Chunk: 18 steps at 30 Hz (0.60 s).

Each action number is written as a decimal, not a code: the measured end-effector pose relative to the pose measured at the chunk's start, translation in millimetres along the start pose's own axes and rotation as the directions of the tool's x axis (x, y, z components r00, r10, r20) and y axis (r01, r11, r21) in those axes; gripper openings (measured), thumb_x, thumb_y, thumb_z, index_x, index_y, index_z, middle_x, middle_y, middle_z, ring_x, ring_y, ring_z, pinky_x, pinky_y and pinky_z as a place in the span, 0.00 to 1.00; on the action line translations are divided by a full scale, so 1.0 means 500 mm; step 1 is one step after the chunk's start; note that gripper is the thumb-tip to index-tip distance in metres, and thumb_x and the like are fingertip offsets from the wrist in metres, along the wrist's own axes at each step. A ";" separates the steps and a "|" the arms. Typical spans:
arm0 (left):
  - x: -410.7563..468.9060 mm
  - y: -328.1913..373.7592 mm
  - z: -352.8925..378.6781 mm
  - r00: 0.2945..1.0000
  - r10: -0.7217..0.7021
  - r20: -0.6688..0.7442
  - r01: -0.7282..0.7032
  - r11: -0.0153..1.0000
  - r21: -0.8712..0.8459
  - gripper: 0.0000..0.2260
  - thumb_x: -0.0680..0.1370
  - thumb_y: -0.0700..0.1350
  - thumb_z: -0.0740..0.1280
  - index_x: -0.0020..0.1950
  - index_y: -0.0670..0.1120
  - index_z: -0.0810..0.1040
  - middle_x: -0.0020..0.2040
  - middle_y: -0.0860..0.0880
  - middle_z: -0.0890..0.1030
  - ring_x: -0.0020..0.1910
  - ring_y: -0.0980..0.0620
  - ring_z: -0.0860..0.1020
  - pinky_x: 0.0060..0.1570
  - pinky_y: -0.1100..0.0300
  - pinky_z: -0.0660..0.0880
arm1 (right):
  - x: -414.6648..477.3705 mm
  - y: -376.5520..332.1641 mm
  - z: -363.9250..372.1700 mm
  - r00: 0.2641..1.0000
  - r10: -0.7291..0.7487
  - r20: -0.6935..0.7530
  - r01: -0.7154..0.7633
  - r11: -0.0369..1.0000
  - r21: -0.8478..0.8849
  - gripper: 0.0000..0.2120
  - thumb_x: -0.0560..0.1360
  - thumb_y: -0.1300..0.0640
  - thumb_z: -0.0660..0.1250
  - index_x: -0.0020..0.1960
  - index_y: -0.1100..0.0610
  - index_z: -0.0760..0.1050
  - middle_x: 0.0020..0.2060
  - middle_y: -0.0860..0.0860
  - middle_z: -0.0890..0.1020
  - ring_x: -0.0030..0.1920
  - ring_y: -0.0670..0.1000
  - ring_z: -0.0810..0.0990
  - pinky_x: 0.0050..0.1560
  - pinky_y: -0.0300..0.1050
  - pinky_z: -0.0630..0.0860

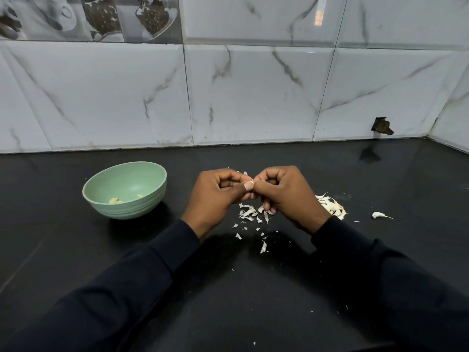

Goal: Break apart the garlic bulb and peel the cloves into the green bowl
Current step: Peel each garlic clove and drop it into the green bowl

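Head view: both hands meet over the middle of the black counter (253,288), well in from its back edge. The left hand (215,195) and the right hand (289,196) are curled, knuckles up, and their fingertips pinch one small garlic clove (251,182) between them; only a pale sliver of it shows. Under the hands lies a scatter of papery skins (247,212), thinning out toward the near edge. Just right of the right hand sits a heap of unpeeled cloves (332,207), partly hidden by the wrist, and a lone clove (378,215) lies further toward the right edge. The green bowl (132,208) stands left of the hands, apart from them, with a few peeled cloves (114,200) on its bottom. Dark sleeves (127,288) cover both arms.
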<state>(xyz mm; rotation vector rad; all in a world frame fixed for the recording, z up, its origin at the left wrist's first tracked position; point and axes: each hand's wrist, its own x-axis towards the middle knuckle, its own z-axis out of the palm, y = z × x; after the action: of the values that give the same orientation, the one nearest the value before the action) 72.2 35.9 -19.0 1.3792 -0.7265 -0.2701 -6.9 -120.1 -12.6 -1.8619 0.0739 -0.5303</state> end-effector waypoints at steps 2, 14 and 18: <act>0.001 0.002 -0.003 1.000 -0.014 0.012 0.014 1.000 -0.013 0.07 0.77 0.32 0.72 0.53 0.31 0.82 0.43 0.34 0.85 0.40 0.48 0.86 0.43 0.64 0.82 | 0.000 -0.003 0.000 1.000 0.000 0.006 0.000 1.000 0.026 0.08 0.77 0.63 0.70 0.39 0.64 0.79 0.32 0.63 0.83 0.22 0.49 0.72 0.23 0.37 0.68; 0.003 -0.008 -0.008 0.997 -0.056 0.048 0.064 0.981 -0.184 0.08 0.79 0.30 0.66 0.57 0.34 0.80 0.47 0.35 0.85 0.43 0.44 0.86 0.49 0.59 0.83 | 0.007 -0.007 -0.015 0.997 0.077 0.009 -0.076 0.996 -0.041 0.13 0.77 0.63 0.63 0.36 0.67 0.75 0.28 0.58 0.72 0.23 0.52 0.69 0.22 0.37 0.63; 0.005 -0.009 -0.016 0.997 -0.077 0.028 0.081 0.965 -0.251 0.07 0.79 0.29 0.66 0.54 0.35 0.81 0.45 0.37 0.85 0.43 0.44 0.86 0.50 0.60 0.83 | 0.008 0.003 -0.033 0.991 0.116 0.064 -0.095 0.959 -0.266 0.15 0.79 0.58 0.65 0.36 0.65 0.76 0.25 0.53 0.74 0.23 0.51 0.72 0.25 0.38 0.65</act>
<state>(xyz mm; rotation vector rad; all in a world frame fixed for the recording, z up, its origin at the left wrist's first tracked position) 79.8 39.8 -22.7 1.1662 -0.6289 -0.4239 -9.3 -136.4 -8.5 -2.1227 0.1984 -0.3859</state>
